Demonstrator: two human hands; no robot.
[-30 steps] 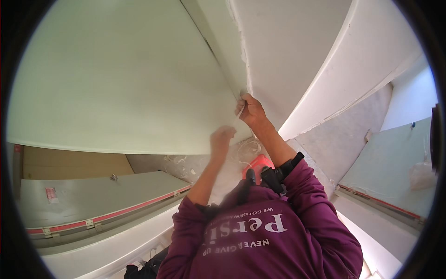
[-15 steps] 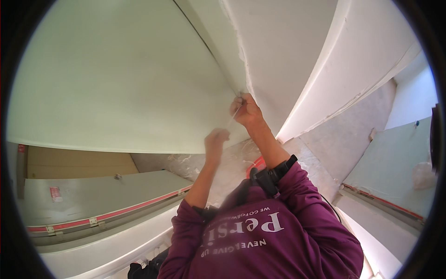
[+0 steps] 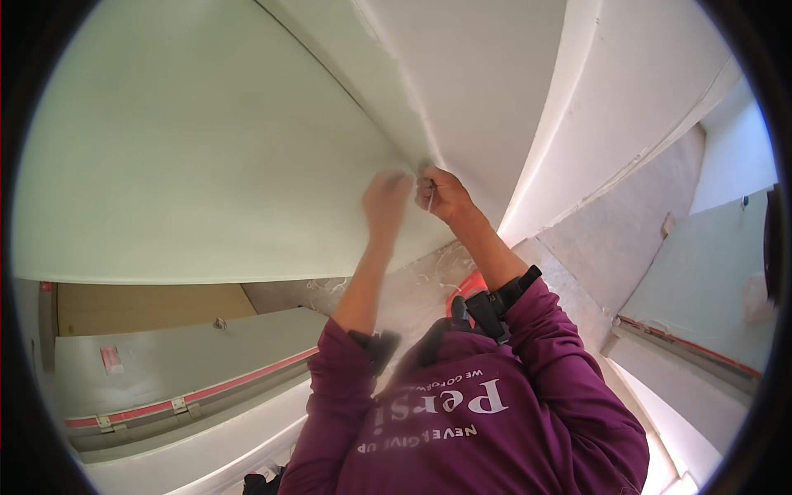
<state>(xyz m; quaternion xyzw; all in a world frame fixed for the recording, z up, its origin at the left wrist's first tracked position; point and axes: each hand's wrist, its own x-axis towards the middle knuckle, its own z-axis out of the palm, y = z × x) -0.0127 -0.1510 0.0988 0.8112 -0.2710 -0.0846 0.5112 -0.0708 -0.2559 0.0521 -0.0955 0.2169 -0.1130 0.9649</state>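
A large pale green door panel (image 3: 206, 157) fills the upper left. A dark narrow gap (image 3: 334, 81) runs down it toward my hands, beside a pale green frame (image 3: 355, 49) with a rough white edge. At the lower end of this gap, my right hand (image 3: 444, 194) is closed, pinching a thin white strip (image 3: 431, 200) whose short length hangs from the fingers. My left hand (image 3: 386, 200) is raised just left of it, in front of the panel. Motion smears its fingers, so whether it holds anything does not show.
Grey-green panels with red-edged rails lie low at the left (image 3: 190, 363) and right (image 3: 701, 280). A brown board (image 3: 148, 305) lies behind the left one. White scraps litter the grey floor (image 3: 425, 268), near a red object (image 3: 469, 287). White wall surfaces (image 3: 610, 107) rise at the right.
My left hand has moved up, close to my right hand. The stretch of strip that ran between both hands now hangs short from my right hand. The view has shifted slightly.
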